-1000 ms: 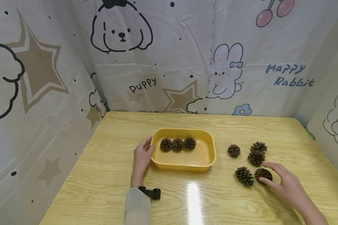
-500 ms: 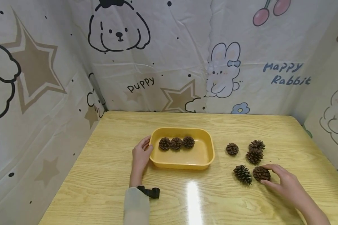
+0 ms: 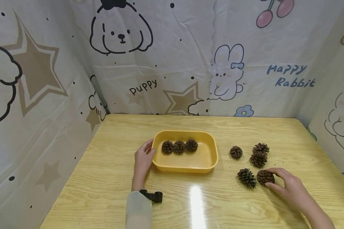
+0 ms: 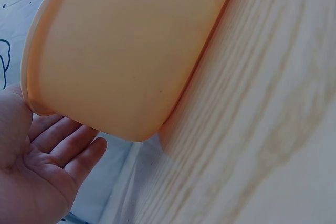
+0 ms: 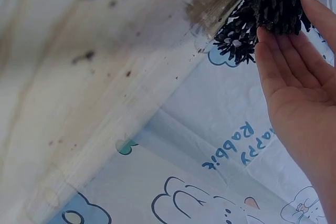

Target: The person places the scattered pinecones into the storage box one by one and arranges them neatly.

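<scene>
With twelve o'clock at the far edge in the head view, the right hand (image 3: 286,187) pinches a pine cone (image 3: 265,178) on the three o'clock side of the worktop (image 3: 109,197). The cone sits at ten o'clock from that hand, its near side against the thumb, its far side against the fingers. It looks rounded there; its long axis cannot be told. Just beside it at nine o'clock, a darker cone (image 3: 246,178) lies with its long axis from about ten-thirty to four-thirty. Two touching cones (image 3: 259,158) lie near at eleven, a lone cone (image 3: 236,152) at ten.

The left hand (image 3: 143,158) grips the yellow tray (image 3: 186,169) at its nine o'clock end, thumb over the rim, fingers outside. The tray's long axis runs nine to three, and three cones (image 3: 179,147) line up along it inside.
</scene>
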